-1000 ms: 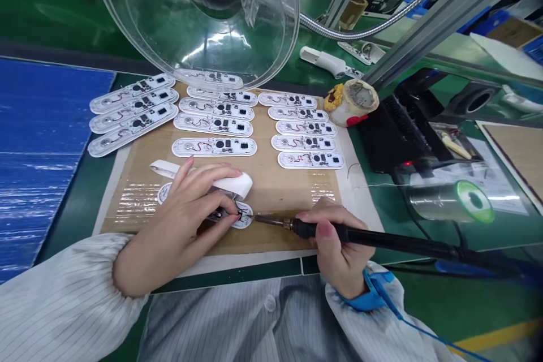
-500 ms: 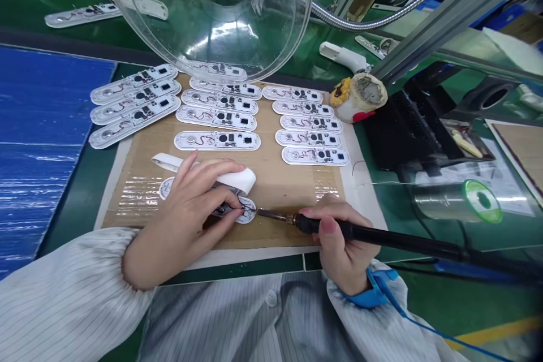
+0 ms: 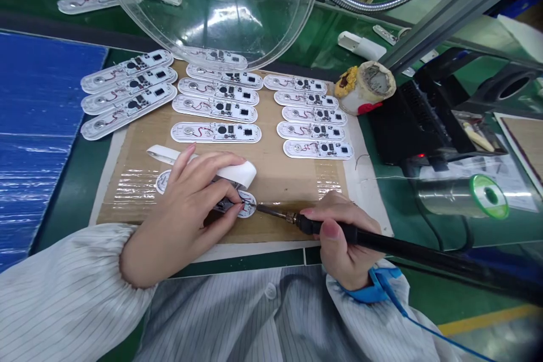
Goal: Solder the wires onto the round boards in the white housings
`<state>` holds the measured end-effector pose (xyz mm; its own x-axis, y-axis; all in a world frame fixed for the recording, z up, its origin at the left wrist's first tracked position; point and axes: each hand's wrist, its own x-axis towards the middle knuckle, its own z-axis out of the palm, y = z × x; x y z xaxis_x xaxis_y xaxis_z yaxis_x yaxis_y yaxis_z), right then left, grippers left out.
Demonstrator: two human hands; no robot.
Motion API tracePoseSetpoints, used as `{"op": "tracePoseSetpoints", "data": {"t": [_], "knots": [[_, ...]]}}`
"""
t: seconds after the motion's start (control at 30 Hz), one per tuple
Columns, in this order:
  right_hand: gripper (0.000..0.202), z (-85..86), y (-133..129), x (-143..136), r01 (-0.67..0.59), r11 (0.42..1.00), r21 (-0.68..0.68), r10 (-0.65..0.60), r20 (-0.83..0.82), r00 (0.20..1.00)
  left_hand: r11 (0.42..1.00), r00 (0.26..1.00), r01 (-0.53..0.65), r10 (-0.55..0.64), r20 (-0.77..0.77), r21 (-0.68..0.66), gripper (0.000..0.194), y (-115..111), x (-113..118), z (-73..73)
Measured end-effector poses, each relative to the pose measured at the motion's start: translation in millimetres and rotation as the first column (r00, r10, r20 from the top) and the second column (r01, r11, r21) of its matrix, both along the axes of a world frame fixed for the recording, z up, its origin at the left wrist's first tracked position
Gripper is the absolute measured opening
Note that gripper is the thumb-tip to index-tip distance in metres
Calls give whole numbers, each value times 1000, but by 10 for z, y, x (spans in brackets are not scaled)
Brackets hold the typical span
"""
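My left hand (image 3: 190,209) lies over a white oval circuit board (image 3: 247,205), thumb and index finger pinched at thin wires near its right end. Under the same palm sits a curved white plastic housing (image 3: 240,174), partly hidden by my fingers. My right hand (image 3: 345,237) grips a black soldering iron (image 3: 316,226), its metal tip at the right end of the board. A blue strap (image 3: 373,288) goes round my right wrist. Beyond my hands, several boards with red wires (image 3: 216,132) rest in columns on brown cardboard (image 3: 271,181).
A clear round magnifier or shield (image 3: 212,28) hangs over the back. To the right stand a crusted pot (image 3: 373,82), a black box (image 3: 407,124) and a solder wire spool (image 3: 490,197). Blue sheeting (image 3: 42,124) covers the left; a metal post (image 3: 428,20) rises at the right.
The view has shifted slightly, so the boards and the tools at the right appear a little displaced. Both hands keep nearly the same pose, with the iron tip still at the board's end.
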<state>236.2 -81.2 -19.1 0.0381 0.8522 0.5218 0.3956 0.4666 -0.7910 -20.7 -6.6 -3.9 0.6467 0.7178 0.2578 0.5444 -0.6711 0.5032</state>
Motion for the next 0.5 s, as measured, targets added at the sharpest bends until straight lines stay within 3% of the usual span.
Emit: {"op": "tracePoseSetpoints", "data": {"t": [0.2, 0.4, 0.5], "knots": [[24, 64, 8, -55, 239, 969, 64, -225, -177, 958, 998, 998, 55, -54, -12, 29, 8, 47, -36, -19], [27, 79, -30, -80, 307, 951, -34, -305, -258, 917, 999, 994, 35, -31, 101, -38, 13, 34, -71, 38], [28, 67, -50, -88, 327, 944, -45, -326, -278, 903, 998, 983, 58, -57, 174, -5, 16, 47, -78, 46]]}}
